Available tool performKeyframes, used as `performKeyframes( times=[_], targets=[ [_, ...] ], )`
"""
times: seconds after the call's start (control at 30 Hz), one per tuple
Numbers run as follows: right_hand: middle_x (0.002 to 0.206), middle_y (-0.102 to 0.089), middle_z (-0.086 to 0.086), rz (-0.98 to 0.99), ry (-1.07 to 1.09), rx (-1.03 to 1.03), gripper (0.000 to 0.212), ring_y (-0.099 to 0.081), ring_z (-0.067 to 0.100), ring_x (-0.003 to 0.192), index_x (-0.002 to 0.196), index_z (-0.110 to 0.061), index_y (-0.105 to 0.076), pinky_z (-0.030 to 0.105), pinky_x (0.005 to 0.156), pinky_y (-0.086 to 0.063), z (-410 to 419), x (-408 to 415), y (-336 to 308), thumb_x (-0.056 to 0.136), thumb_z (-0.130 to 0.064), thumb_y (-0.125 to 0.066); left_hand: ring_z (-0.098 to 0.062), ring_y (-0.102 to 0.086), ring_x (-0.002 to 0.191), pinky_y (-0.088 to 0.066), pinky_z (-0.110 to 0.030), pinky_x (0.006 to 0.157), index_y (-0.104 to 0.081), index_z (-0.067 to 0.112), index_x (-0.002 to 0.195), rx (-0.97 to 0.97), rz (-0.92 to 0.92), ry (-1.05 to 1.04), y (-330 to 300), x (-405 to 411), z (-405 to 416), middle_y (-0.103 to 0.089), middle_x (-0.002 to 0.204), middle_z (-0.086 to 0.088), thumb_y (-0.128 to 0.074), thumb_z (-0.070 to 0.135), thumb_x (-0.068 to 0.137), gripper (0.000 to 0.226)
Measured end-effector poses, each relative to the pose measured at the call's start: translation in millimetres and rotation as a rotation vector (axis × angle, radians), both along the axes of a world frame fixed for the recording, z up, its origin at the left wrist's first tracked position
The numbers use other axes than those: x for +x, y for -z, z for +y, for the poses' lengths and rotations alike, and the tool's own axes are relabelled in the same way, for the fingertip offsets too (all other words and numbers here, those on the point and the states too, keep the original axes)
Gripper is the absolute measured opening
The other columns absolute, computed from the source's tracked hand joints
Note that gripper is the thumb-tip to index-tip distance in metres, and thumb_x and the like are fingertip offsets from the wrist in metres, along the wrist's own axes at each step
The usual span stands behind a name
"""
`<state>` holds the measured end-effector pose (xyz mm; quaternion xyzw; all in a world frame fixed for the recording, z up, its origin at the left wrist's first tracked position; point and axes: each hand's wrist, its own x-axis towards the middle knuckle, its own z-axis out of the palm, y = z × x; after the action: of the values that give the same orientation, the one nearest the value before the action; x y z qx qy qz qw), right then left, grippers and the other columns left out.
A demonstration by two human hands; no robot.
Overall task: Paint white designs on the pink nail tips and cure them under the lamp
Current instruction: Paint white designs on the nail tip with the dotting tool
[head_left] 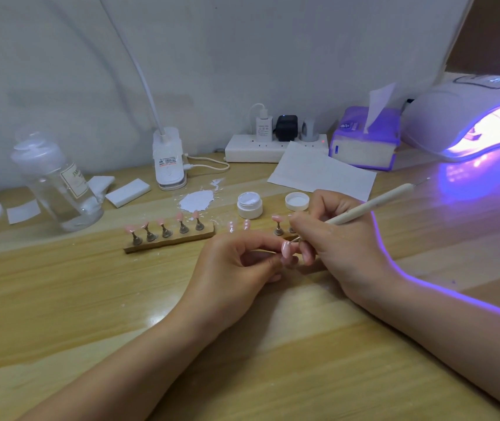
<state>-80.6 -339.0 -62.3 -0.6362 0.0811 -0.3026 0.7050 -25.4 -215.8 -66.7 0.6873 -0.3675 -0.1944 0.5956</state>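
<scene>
We are holding one pink nail tip [286, 249] in the middle of the surface [242, 344], pinched in our left hand [236, 262]. Our right hand [343, 238] is gripping the brush [364, 208], its point touching the tip. We should be making short, light strokes, keeping both hands resting steady.

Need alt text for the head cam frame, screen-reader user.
The left hand pinches a pink nail tip while the right hand holds a fine brush to it, over a wooden table. Behind: a wooden holder with five pink tips, an open white jar, and a lit curing lamp at right.
</scene>
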Motion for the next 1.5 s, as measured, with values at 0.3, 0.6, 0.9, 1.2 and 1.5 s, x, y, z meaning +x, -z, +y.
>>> performKeyframes(
  times=[0.3, 0.6, 0.9, 1.2, 1.5],
  targets=[
    [0.032, -0.036, 0.01, 0.001, 0.006, 0.005, 0.044, -0.052, 0.016, 0.032, 0.043, -0.017, -0.036, 0.027, 0.047, -0.052, 0.4, -0.3, -0.7, 0.073, 0.01, -0.054, -0.004, -0.068, 0.078, -0.049, -0.011, 0.062, -0.073, 0.007, 0.081, 0.008, -0.016, -0.003, -1.0, -0.8, 0.2, -0.073, 0.082, 0.0, -0.061, -0.005, 0.081, 0.016],
    [0.032, -0.035, 0.009, 0.035, 0.017, 0.013, 0.04, -0.051, 0.015, 0.032, 0.046, -0.014, -0.035, 0.054, 0.071, -0.05, 2.4, -1.1, -1.4, 0.073, 0.009, -0.054, -0.002, -0.066, 0.075, -0.049, -0.011, 0.061, -0.073, 0.008, 0.08, 0.013, -0.025, -0.008, -0.3, -0.4, 0.0, -0.073, 0.08, 0.001, -0.062, -0.003, 0.082, 0.015],
    [0.032, -0.036, 0.008, 0.032, 0.011, 0.02, 0.043, -0.051, 0.015, 0.032, 0.044, -0.017, -0.036, 0.044, 0.055, -0.053, 1.2, -0.4, -0.1, 0.073, 0.007, -0.055, -0.004, -0.066, 0.075, -0.048, -0.011, 0.061, -0.072, 0.005, 0.082, 0.012, -0.024, -0.009, 1.3, 0.6, -0.2, -0.073, 0.082, -0.003, -0.062, -0.005, 0.082, 0.015],
    [0.033, -0.036, 0.009, 0.011, 0.004, 0.024, 0.046, -0.05, 0.016, 0.031, 0.043, -0.019, -0.036, 0.029, 0.049, -0.053, -0.3, 0.4, 0.9, 0.074, 0.009, -0.055, -0.003, -0.066, 0.076, -0.049, -0.011, 0.062, -0.072, 0.002, 0.082, 0.019, -0.036, -0.002, 1.4, 1.1, 0.0, -0.072, 0.084, -0.005, -0.06, -0.009, 0.082, 0.016],
    [0.034, -0.034, 0.01, 0.013, 0.012, 0.008, 0.042, -0.05, 0.015, 0.031, 0.045, -0.015, -0.036, 0.031, 0.055, -0.056, 0.3, -0.3, 0.3, 0.074, 0.009, -0.055, -0.004, -0.066, 0.076, -0.049, -0.012, 0.062, -0.073, 0.006, 0.082, 0.02, -0.041, 0.003, 0.9, 0.7, 0.0, -0.073, 0.083, -0.004, -0.06, -0.007, 0.082, 0.018]
  ],
)
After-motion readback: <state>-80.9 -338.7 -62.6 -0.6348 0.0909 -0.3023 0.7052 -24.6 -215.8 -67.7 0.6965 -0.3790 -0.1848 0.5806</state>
